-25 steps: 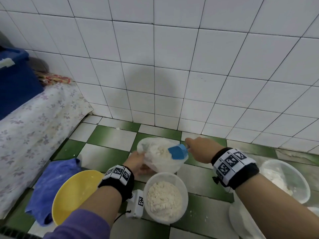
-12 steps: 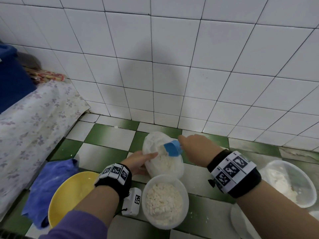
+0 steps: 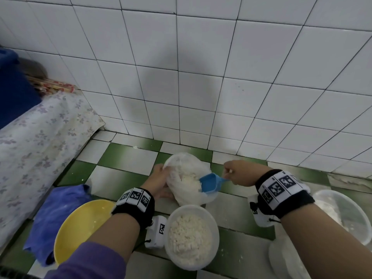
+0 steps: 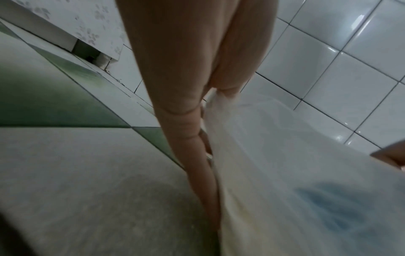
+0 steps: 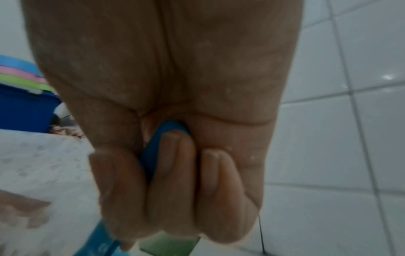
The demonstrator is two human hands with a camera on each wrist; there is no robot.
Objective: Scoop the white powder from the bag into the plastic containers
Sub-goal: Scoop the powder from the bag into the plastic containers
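Two hands at work on a green-and-white tiled floor (image 3: 128,174). Right hand (image 3: 242,173): fingers (image 5: 171,173) curled tight round the handle of a blue scoop (image 3: 210,183), thumb side hidden; the scoop's mouth lies against the white powder (image 3: 188,181) at the opening of the bag. Left hand (image 3: 158,180): fingers long and nearly straight, pressed along the left side of the clear plastic bag (image 3: 189,178), with a fold of film caught at the fingertips in the left wrist view; whether this is a pinch or only a press cannot be told.

Bag: lying on the floor near the foot of the white tiled wall (image 3: 201,77), mouth toward the scoop, holding a mound of powder.

Container, round, clear plastic (image 3: 192,236): just in front of the bag, nearer the person, holding lumpy white powder well up its walls. Second clear container (image 3: 342,214): at right, partly behind the right forearm, with a film of powder inside. Another pale plastic piece lies at the lower right edge; too cropped to identify.

Yellow bowl (image 3: 80,228): left of the filled container, under the left forearm. Blue cloth (image 3: 56,214): touching the bowl's left side. Flowered covering (image 3: 36,137): far left, draped over a low surface, with a dark blue bin (image 3: 14,93) on it.

Both wrists carry black bands with printed square markers.
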